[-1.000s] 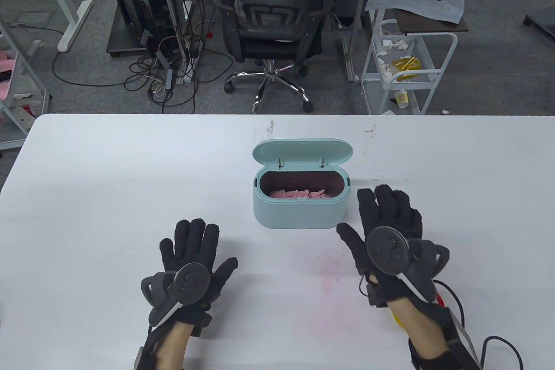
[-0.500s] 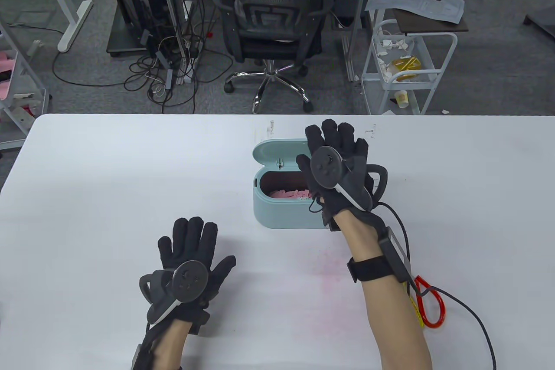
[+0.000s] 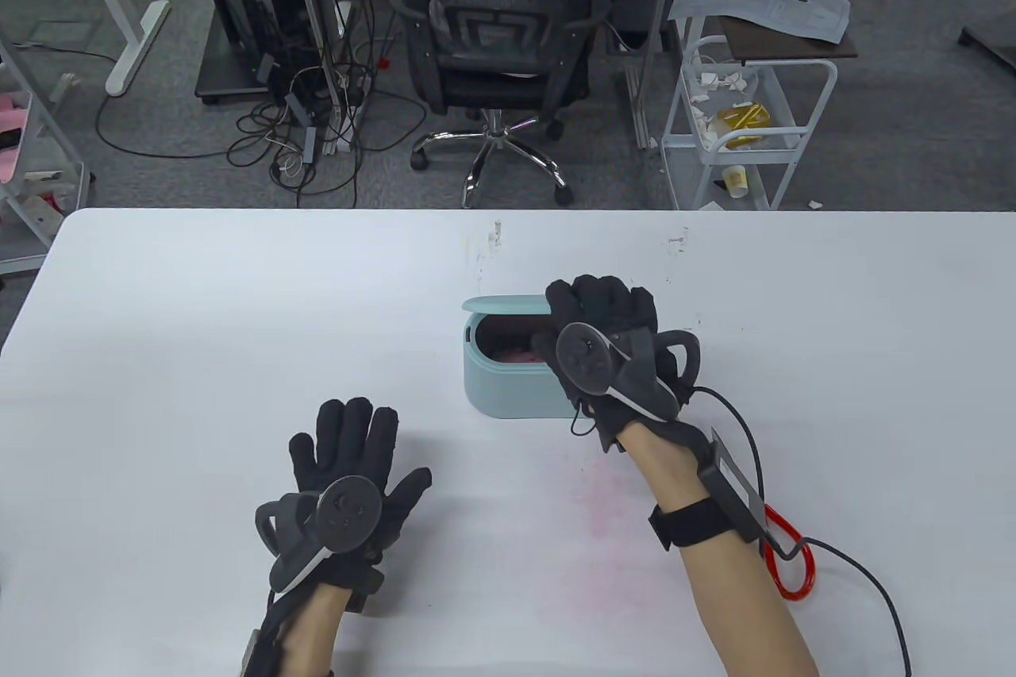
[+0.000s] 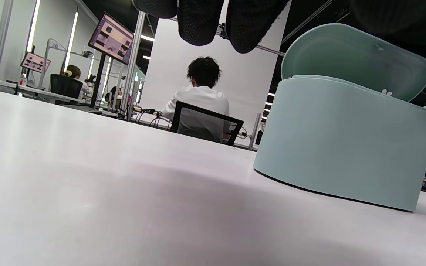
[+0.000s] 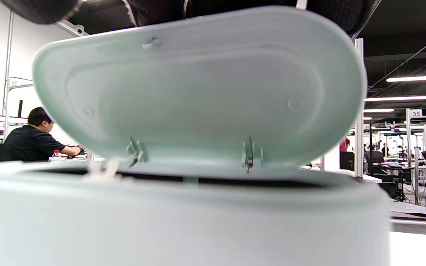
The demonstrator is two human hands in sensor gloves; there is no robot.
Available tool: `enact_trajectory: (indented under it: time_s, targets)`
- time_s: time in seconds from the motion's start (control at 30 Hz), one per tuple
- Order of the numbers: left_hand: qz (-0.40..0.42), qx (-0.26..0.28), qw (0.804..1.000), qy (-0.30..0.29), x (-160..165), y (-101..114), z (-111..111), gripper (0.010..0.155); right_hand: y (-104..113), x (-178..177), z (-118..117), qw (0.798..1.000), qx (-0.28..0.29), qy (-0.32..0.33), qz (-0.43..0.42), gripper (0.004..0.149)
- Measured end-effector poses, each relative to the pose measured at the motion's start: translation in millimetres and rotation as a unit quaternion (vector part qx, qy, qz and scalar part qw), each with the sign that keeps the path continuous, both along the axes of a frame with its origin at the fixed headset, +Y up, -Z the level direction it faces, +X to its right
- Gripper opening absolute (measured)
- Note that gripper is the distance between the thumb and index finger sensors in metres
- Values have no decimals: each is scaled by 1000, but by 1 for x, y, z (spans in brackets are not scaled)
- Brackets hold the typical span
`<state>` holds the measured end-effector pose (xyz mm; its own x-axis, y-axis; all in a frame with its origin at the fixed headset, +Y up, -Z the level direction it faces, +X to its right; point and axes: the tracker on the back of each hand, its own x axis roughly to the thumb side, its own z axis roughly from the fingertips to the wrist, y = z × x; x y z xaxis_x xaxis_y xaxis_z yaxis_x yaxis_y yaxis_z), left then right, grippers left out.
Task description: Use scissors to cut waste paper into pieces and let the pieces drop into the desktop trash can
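Pale mint-green plastic oval desktop trash can (image 3: pixel 508 391) at centre of the table view, on the white table (image 3: pixel 159 328), directly under and partly hidden behind the black-gloved right hand (image 3: pixel 607 348). Hinged mint-green lid (image 3: pixel 504 304) tilted partway down over the opening, only a thin edge showing at the can's upper left in the table view. Right hand fingers (image 3: pixel 603 296) bent forward over the lid's top edge, touching it from above; in the right wrist view, fingertips (image 5: pixel 154 9) along the top of the frame, resting on the raised rim of the lid (image 5: pixel 198 88). Not wrapped round the lid as far as visible. Lid underside smooth, two small metal hinges at its base. Pink paper pieces (image 3: pixel 516 353) inside the can, in the dark gap left of the right hand. Can wall plain, rounded, matte; seen at right of the left wrist view (image 4: pixel 342 140) with lid (image 4: pixel 353 55) angled above.

Black-gloved left hand (image 3: pixel 349 471) at lower left of the table view, flat on the table, fingers spread and straight, holding nothing, well apart from the can.

Red loop-handled item (image 3: pixel 794 562) at lower right, half under the right forearm; identity not clear.
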<state>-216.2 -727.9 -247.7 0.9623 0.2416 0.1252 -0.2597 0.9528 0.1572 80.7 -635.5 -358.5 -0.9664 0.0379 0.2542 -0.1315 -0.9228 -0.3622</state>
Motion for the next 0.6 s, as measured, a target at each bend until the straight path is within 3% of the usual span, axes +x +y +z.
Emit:
enact_trajectory:
  time_s: [0.27, 0.6]
  targets:
    - [-3, -6, 1000, 1, 1, -1, 1, 84, -42, 2, 23, 999, 11, 16, 29, 72]
    - [0, -7, 1000, 4, 0, 0, 1, 84, -62, -1, 29, 998, 25, 12, 51, 73]
